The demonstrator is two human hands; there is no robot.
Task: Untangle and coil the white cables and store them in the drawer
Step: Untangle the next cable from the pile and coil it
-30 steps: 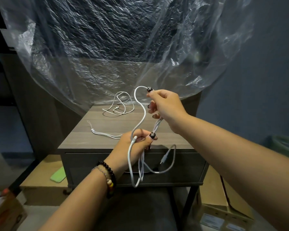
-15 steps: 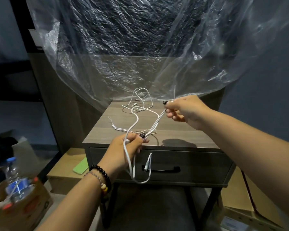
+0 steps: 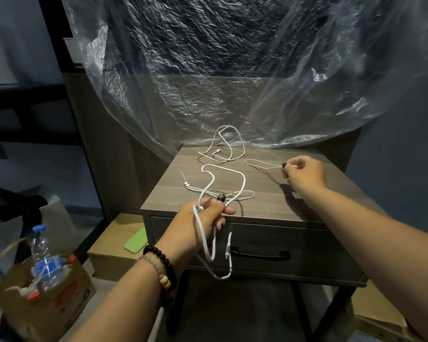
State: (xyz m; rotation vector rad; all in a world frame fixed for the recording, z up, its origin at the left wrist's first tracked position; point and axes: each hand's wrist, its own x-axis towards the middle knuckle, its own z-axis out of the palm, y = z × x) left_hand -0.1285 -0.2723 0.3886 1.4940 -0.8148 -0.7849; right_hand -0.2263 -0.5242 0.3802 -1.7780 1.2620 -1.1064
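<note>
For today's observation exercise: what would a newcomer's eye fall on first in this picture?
First, the thick white cable snaking across the nightstand top, its loops gripped by the left hand at the front edge. Next, the right hand pinching a thin white cable further right. Behind hangs a crinkled clear plastic sheet; the drawer below is closed.

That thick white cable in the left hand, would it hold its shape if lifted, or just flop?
Probably floppy: the thick white cable sags in a loop below the left hand and snakes loosely over the tabletop. Likely light, since a loose grip holds it. Its dangling plug may swing.
</note>
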